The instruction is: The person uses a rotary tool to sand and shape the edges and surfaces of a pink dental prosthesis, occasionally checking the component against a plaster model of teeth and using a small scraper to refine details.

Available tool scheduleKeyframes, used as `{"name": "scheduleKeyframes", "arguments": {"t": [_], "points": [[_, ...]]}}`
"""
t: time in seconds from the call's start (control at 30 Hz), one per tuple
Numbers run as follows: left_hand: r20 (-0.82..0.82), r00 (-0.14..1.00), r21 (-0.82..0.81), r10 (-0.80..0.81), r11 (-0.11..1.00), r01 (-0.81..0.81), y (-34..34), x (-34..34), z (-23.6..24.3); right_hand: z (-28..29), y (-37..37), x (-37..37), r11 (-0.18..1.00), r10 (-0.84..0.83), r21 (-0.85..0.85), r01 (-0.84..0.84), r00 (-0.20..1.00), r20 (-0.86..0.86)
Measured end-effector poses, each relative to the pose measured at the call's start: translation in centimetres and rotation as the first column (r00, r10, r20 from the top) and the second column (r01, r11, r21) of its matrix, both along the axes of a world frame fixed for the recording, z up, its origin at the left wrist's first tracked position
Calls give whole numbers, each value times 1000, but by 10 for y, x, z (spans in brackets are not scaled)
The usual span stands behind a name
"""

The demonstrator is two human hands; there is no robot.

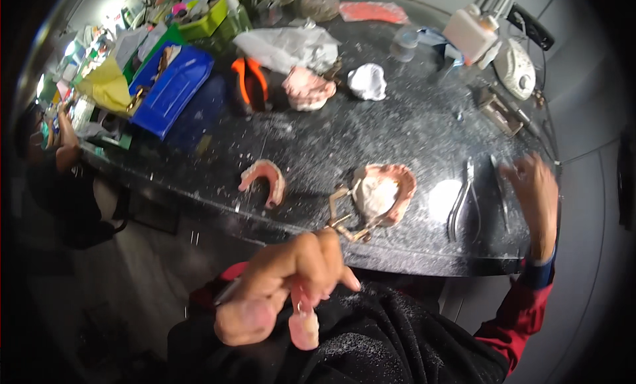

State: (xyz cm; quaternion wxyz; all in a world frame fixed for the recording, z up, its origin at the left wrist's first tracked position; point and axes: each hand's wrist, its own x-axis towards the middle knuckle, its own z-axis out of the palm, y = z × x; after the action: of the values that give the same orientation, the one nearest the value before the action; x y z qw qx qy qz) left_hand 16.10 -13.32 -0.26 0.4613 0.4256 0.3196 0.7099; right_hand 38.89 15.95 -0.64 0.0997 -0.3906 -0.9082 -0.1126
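My left hand [285,278] is in front of the bench edge, its fingers closed on a pink partial denture [305,328] with a pale tooth part and a thin metal clasp. Most of the denture is hidden by the fingers. My right hand [533,195] is over the bench's right side, fingers bent and blurred, beside a slim metal tool [500,197]. Whether it grips anything is unclear. On the bench between the hands sits a pink and white dental cast [387,193] in a brass-coloured articulator [339,215]. A pink horseshoe-shaped denture [266,178] lies to its left.
Metal pliers [465,202] lie left of the slim tool. Farther back are orange-handled cutters [250,82], another cast [308,89], a white mould [368,82] and a blue bin [173,89]. White dust covers the dark bench [311,145]. Another person's arm [66,135] shows far left.
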Motion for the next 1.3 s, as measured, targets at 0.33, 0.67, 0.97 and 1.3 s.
{"name": "scheduleKeyframes", "arguments": {"t": [0.33, 0.67, 0.97, 1.3], "points": [[-232, 972, 51, 44, 998, -33, 1, 26, -19, -33, -70, 23, 916, -378, -227, 332, 903, -206], [-253, 967, -15, -20, 1000, 17, 16, 39, -37, -29, -74, 72, 959, -185, -284, 14, 790, -585], [-313, 949, -63, -43, 998, 25, 32, 51, -61, -59, -158, 10, 71, -481, -38, -997, -1, -877], [-388, 918, -61, -82, 996, 63, 44, 46, -69, -67, -176, -8, 62, -314, -92, -994, 68, -947]]}}
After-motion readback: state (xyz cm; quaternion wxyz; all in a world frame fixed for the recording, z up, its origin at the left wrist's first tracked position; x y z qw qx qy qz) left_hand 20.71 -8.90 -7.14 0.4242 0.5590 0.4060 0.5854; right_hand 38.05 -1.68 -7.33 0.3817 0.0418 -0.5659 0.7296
